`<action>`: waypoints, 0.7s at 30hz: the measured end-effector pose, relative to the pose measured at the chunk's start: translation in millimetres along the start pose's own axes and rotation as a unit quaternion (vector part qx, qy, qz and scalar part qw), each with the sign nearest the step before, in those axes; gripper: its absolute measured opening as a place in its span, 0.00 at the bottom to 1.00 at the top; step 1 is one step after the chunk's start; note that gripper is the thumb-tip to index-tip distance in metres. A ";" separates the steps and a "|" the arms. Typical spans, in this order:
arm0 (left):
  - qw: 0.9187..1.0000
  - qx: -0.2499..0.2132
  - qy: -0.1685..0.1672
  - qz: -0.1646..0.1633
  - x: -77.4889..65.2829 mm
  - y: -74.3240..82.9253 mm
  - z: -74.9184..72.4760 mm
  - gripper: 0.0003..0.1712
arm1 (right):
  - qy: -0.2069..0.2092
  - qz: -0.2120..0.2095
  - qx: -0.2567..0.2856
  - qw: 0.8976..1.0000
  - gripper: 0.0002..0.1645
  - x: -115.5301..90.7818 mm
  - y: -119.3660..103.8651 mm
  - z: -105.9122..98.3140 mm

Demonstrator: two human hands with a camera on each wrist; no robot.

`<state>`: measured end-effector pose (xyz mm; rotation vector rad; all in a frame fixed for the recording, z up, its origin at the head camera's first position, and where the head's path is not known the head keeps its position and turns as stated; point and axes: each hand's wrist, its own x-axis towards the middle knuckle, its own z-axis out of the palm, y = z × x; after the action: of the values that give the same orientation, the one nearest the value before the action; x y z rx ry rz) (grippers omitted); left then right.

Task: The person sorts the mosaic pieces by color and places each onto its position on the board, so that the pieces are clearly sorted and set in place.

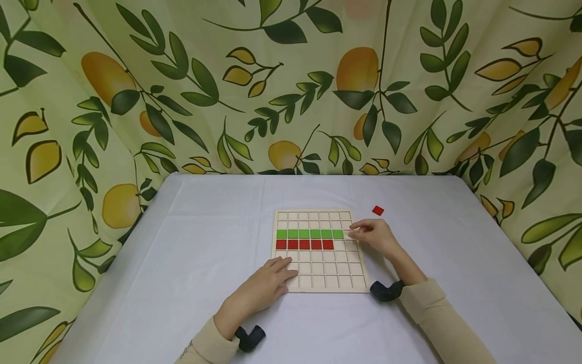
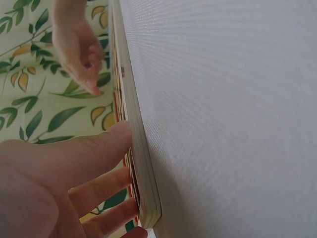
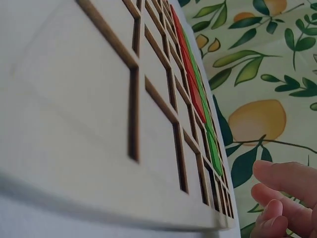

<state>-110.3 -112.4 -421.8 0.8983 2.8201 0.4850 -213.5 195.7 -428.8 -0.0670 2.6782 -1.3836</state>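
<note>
A square wooden grid board (image 1: 317,268) lies flat on the white-covered table. One of its rows holds several green square tiles (image 1: 304,234); the row just nearer holds several red square tiles (image 1: 304,244). My left hand (image 1: 268,282) rests at the board's near left corner, fingers spread over the grid and thumb at the near edge, as the left wrist view also shows. At the right end of the green row is my right hand (image 1: 377,236), thumb and index finger apart over the board's right edge. No tile shows in its fingers (image 3: 285,181).
One loose red tile (image 1: 378,210) lies on the table (image 1: 204,227) beyond the right hand, right of the board's far corner. A curtain (image 1: 291,101) printed with leaves and fruit hangs behind and at both sides. Each wrist wears a black device (image 1: 386,291).
</note>
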 end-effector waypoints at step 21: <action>1.000 -0.006 -0.011 -0.010 0.4 1.3 -1.4 0.23 | 0.039 0.051 0.001 0.998 0.23 12.8 24.3 -21.2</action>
<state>-110.2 -111.6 -420.0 0.8655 2.8009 0.4875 -228.5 225.7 -437.6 0.1265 2.7011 -1.3853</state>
